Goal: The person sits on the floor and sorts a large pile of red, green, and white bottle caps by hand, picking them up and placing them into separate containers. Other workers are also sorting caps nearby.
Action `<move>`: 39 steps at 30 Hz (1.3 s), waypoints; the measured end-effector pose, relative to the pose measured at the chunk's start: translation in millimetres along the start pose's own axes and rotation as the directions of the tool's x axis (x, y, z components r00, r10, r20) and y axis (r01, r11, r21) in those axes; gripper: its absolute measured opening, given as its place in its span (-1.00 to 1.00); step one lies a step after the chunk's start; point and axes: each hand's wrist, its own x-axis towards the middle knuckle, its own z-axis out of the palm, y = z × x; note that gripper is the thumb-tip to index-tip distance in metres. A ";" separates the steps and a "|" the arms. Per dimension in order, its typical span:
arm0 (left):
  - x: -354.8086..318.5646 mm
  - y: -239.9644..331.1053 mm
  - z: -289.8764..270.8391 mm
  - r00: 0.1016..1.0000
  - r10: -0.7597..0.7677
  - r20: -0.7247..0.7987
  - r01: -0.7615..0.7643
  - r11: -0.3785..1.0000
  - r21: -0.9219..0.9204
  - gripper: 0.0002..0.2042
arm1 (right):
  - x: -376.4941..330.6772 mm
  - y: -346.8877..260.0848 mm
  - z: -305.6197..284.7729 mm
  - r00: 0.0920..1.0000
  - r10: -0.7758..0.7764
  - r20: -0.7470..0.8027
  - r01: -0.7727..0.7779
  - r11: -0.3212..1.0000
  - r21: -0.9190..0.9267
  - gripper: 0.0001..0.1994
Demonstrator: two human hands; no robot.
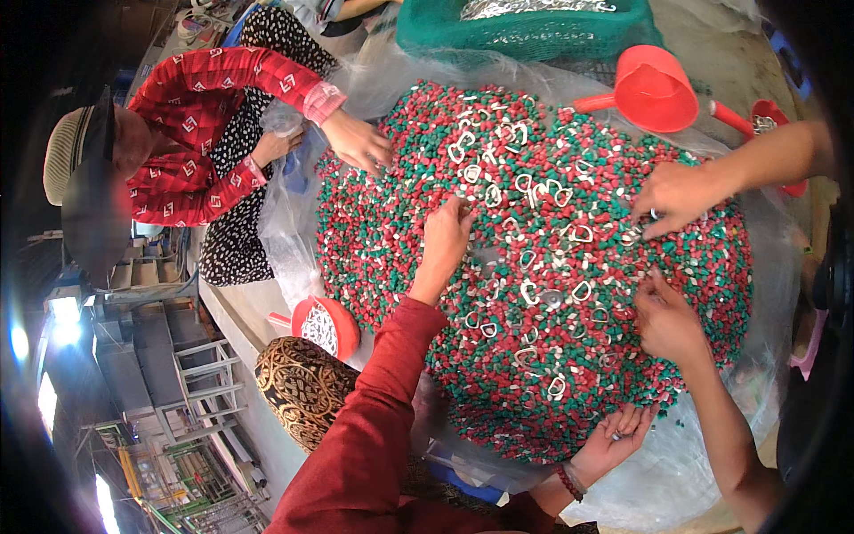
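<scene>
A wide heap of small red, green and white pebble-like pieces (382, 231) has several silvery ring- and D-shaped metal pieces (556, 387) scattered over it. My left hand (447, 238), in a dark red sleeve, reaches over the middle of the heap with its fingers bent together at the surface. Whatever its fingertips hold, if anything, is hidden. At the heap's near edge lies my right hand (614, 438), with a beaded bracelet and a ring, its fingers curled inward. I cannot make out what is inside it.
Clear plastic sheeting (289, 209) lies under the heap. A person in a red patterned shirt (200, 107) reaches in from the left; another person's hands (680, 198) work at the right. Red scoops (656, 89) stand around, one with metal pieces (318, 327). A green mesh-lined basket (525, 31) stands behind.
</scene>
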 end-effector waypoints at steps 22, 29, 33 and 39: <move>-179.5 92.1 79.1 0.958 0.066 0.279 -0.037 0.994 -0.108 -0.64 | -28.8 33.4 17.5 0.993 0.059 -0.103 -0.090 0.936 -0.339 -0.81; -132.1 90.3 28.9 0.755 0.298 0.584 -0.190 0.952 -0.239 -0.63 | 5.0 56.4 42.2 0.970 0.201 0.133 -0.215 0.972 0.097 -0.85; -61.6 86.3 -12.5 0.756 0.241 0.608 -0.383 0.917 0.113 -0.34 | 12.7 43.0 22.3 0.964 0.213 0.159 -0.237 0.960 0.150 -0.96; 126.1 -20.0 8.5 0.999 0.054 0.008 -0.054 0.962 0.266 -0.33 | 4.7 32.0 26.6 0.993 0.091 0.076 -0.097 0.993 0.072 -0.88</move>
